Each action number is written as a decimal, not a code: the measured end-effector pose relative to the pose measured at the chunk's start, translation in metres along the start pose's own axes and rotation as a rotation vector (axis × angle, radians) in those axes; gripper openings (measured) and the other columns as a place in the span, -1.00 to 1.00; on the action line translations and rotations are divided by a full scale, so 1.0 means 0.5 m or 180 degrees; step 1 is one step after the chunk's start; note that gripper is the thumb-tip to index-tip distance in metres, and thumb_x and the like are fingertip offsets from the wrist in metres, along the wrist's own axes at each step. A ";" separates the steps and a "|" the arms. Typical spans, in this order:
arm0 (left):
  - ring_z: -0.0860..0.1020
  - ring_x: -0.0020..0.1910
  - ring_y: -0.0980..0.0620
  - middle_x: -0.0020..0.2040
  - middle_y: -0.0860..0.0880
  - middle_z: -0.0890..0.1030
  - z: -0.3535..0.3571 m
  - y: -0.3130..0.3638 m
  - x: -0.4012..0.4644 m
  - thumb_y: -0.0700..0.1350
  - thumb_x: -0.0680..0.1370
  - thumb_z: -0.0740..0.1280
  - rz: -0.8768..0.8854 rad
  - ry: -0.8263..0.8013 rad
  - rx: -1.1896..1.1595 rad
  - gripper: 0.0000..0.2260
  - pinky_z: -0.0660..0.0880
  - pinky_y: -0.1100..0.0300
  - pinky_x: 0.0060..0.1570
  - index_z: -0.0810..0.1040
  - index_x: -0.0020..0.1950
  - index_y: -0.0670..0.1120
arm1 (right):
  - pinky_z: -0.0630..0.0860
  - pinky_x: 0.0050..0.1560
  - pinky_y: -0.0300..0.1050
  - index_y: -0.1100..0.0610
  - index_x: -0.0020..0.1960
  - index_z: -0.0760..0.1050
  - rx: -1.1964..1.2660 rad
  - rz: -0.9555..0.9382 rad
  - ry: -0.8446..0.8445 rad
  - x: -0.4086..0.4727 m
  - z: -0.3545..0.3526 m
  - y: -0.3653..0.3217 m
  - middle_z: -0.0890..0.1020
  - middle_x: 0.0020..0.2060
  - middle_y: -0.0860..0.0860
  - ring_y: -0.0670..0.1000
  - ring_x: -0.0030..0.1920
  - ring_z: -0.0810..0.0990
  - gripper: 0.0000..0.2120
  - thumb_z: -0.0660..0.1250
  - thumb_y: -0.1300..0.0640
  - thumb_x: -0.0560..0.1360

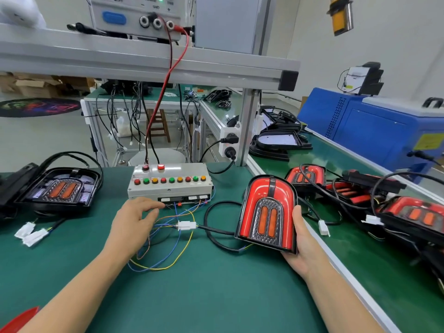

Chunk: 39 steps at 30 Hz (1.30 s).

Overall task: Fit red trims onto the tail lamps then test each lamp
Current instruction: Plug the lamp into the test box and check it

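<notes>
Holding a tail lamp (266, 212) upright at the worktop (204, 292) edge, right hand (304, 246) cupped under its lower right corner, thumb curled up along the lamp's side. Red trim (258, 191) fitted over the lamp's arched face, two orange bars glowing in the middle. Black cable (216, 230) running from the lamp's left side to a white plug (186, 225), coupled midway between the two hands.

Reaching forward, left hand (134, 221) with fingers spread and loosely bent, gripping nothing, fingertips (157, 205) just short of the test box (169, 185). Whether touching the box, cannot tell. Just ahead of that hand, one row of red, green and amber buttons on the box's top, with a lit red button (160, 167) behind the row. Thin coloured wires (165, 236) looping from the box front, past the left hand, into the plug.

Far left of the left hand, a lamp without trim (61, 188) lying face up, its white plugs (31, 234) loose on the worktop. Right of the right hand, beyond the worktop's edge, a heap of trimmed lamps (360, 191) tangled in black cables on the next green surface. Above both hands, red and black leads (165, 80) dropping from a power supply (137, 15) on the shelf to the box.
</notes>
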<state>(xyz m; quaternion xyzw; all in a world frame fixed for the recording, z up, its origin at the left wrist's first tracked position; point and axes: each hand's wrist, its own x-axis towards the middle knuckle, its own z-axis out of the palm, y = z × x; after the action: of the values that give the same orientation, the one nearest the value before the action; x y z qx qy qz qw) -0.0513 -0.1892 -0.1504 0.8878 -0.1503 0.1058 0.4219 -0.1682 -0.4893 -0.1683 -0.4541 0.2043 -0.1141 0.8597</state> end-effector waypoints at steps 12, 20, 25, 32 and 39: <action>0.23 0.35 -0.14 0.44 -0.06 0.28 -0.013 -0.026 0.057 -0.40 0.43 0.19 -0.0377 0.0385 0.1199 -0.35 0.22 -0.03 0.25 0.26 0.48 -0.01 | 0.63 -0.31 -0.08 0.06 0.02 0.68 -0.0274 0.0147 -0.0194 0.014 -0.016 0.003 0.71 0.01 0.12 0.08 -0.04 0.71 -0.58 0.21 -0.21 0.51; 0.26 0.34 -0.14 0.45 -0.07 0.27 -0.005 -0.039 0.083 -0.34 0.46 0.21 -0.0441 0.0251 0.1486 -0.34 0.24 0.00 0.25 0.14 0.52 -0.01 | 0.63 -0.33 -0.08 0.14 0.15 0.59 -0.0183 0.0250 -0.0311 0.024 0.006 0.025 0.70 0.01 0.15 0.09 -0.06 0.71 -0.48 0.26 -0.24 0.42; 0.31 0.32 -0.13 0.43 -0.09 0.30 -0.003 -0.053 0.091 -0.33 0.46 0.22 -0.0355 0.0267 0.1698 -0.34 0.25 -0.01 0.24 0.15 0.52 -0.04 | 0.63 -0.31 -0.07 0.14 0.16 0.59 -0.0217 0.0240 -0.0256 0.022 0.017 0.030 0.70 0.02 0.16 0.12 -0.04 0.71 -0.47 0.28 -0.24 0.42; 0.32 0.30 -0.13 0.40 -0.09 0.32 0.001 -0.064 0.096 -0.32 0.44 0.24 -0.0299 0.0277 0.1902 -0.34 0.19 -0.02 0.26 0.18 0.51 -0.04 | 0.64 -0.28 -0.07 0.14 0.14 0.61 -0.0266 0.0240 -0.0172 0.015 0.024 0.027 0.70 0.03 0.17 0.12 -0.01 0.70 -0.48 0.27 -0.24 0.43; 0.33 0.28 -0.14 0.36 -0.09 0.35 -0.003 -0.062 0.103 -0.31 0.44 0.26 -0.0271 0.0209 0.2081 -0.42 0.17 -0.01 0.25 0.31 0.45 -0.04 | 0.64 -0.26 -0.07 0.13 0.18 0.58 -0.0310 0.0237 -0.0183 0.013 0.021 0.026 0.70 0.04 0.15 0.12 0.00 0.70 -0.46 0.27 -0.25 0.42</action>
<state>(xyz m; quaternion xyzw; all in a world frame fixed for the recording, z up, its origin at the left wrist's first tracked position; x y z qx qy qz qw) 0.0077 -0.1787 -0.1553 0.9778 -0.0575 0.1592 0.1233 -0.1574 -0.4768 -0.1756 -0.4905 0.2016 -0.0588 0.8457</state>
